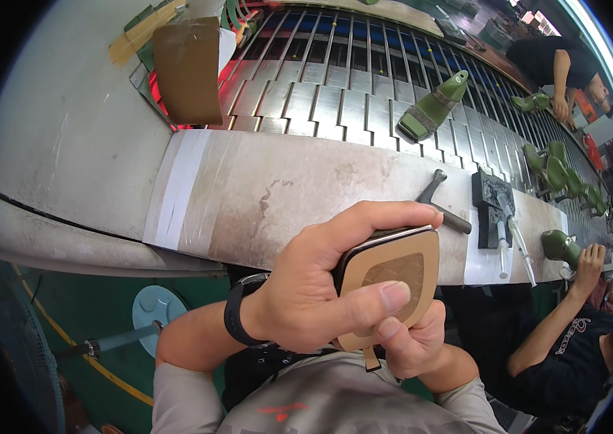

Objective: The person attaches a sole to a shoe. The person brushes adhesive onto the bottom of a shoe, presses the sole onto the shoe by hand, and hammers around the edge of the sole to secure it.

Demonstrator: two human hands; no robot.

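Observation:
Between my two hands is a shoe [386, 282], its tan sole turned up toward me. The sole has a dark rim and a patterned patch in the middle, and a small narrow piece sticks out at its lower end. My left hand [306, 282], with a black band at the wrist, wraps round the shoe's left side and far end, its thumb pressed on the sole. My right hand [416, 343] grips the lower right edge, thumb near the sole. Just beyond the shoe, a hammer [453, 215] lies on the pale bench [299, 181].
Right of the hammer, a black block [489, 210] sits beside slender clear tools [518, 242]. A green shoe last [433, 108] lies on the slatted metal conveyor [343, 108]; several more lie farther right. Two co-workers handle lasts there. A brown board [188, 72] stands at the left.

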